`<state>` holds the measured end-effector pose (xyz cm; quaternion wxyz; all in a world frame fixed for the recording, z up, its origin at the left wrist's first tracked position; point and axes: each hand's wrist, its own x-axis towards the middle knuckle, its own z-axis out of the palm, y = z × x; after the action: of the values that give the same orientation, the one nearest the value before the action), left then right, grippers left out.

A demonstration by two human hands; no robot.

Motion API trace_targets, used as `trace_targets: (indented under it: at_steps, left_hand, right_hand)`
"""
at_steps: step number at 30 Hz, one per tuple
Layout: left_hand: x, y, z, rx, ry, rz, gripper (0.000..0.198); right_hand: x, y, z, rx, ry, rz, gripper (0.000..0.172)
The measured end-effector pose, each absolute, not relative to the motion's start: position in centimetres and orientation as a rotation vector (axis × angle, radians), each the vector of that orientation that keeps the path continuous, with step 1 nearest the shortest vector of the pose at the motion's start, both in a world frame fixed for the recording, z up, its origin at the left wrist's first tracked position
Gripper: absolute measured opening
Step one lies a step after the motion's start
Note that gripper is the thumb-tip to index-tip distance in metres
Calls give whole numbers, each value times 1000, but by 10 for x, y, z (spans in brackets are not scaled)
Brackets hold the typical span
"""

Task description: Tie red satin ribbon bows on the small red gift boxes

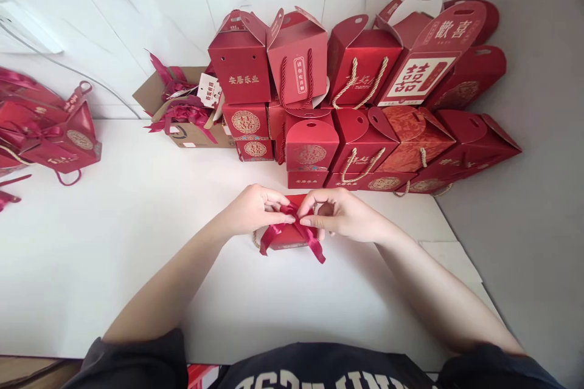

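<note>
A small red gift box sits on the white table in front of me. A dark red satin ribbon is tied across its top, with two tails hanging toward me. My left hand pinches the ribbon's left loop. My right hand pinches the ribbon at the knot from the right. Both hands hide most of the box's top. A cord handle peeks out at the box's left side.
Stacks of red gift boxes with rope handles stand at the back against the wall. A cardboard carton holds ribbons and tags. More red boxes lie at the left edge. A white sheet lies at the right.
</note>
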<state>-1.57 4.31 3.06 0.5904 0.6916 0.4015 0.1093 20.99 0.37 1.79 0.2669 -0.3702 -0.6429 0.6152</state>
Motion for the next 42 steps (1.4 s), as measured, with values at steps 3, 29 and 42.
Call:
trace_targets:
  at_steps: [3, 29, 42]
  left_hand:
    - [-19, 47, 31, 1632, 875, 200, 23]
    - [-37, 55, 50, 1777, 975, -98, 35]
    - [-54, 65, 58, 1825, 776, -217, 21]
  right_hand:
    - [210, 5, 17, -871, -1570, 1825, 20]
    - [216, 7, 19, -992, -1578, 1840, 23]
    - [227, 22, 5, -1032, -1865, 1669, 16]
